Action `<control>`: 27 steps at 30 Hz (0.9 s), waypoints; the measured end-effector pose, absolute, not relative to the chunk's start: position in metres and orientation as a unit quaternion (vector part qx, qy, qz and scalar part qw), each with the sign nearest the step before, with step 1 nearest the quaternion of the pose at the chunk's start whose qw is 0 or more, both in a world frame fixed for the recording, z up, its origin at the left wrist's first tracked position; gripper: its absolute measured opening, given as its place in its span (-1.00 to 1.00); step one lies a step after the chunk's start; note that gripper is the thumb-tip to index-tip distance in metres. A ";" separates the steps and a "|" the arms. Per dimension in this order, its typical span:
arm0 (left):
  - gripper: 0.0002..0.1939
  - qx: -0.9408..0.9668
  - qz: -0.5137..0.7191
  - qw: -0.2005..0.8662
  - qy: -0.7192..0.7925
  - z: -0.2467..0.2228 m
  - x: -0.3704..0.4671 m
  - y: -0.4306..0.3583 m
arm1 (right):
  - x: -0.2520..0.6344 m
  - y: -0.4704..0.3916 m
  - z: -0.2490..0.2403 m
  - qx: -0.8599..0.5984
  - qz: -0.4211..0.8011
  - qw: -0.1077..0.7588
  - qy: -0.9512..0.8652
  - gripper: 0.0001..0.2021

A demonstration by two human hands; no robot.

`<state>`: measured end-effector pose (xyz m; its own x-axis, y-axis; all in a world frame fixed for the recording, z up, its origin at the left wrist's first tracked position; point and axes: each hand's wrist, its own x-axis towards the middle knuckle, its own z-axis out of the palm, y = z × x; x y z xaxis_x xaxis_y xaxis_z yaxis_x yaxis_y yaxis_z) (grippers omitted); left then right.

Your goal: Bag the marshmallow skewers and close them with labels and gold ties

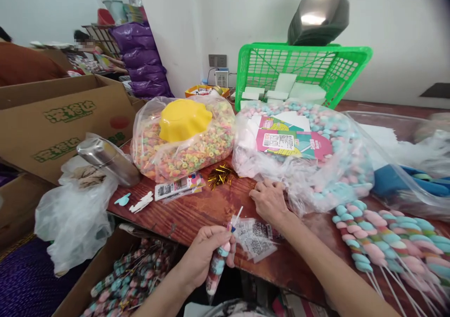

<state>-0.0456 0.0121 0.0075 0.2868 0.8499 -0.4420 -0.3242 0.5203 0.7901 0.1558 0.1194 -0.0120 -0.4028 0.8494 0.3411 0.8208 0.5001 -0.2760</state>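
Observation:
My left hand is closed around the upper end of a marshmallow skewer in a clear wrapper. Pink and blue marshmallows point down toward me, and the white stick sticks up past my fingers. My right hand rests low over the tabletop with its fingers curled in. Whatever it grips, if anything, is hidden. To its left lies a bunch of gold twist ties. Printed clear wrappers lie flat between my hands. Unwrapped marshmallow skewers are laid side by side at the right.
Behind my hands sit a bag of ring-shaped candies with a yellow bowl and a bag of marshmallows. A green basket stands behind. Below left, a carton holds wrapped skewers. A steel flask leans nearby.

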 end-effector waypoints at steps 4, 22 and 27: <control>-0.68 0.311 0.392 0.750 0.432 0.006 -0.040 0.014 | 0.181 0.125 -0.010 -0.469 0.038 0.267 -0.841 -0.79; -0.71 0.242 0.445 0.756 0.414 0.004 -0.023 0.016 | 0.138 0.142 -0.003 -0.596 0.026 0.110 -0.795 -0.83; -0.69 0.244 0.437 0.757 0.420 0.002 -0.026 0.013 | 0.139 0.141 -0.012 -0.609 0.034 0.081 -0.788 -0.73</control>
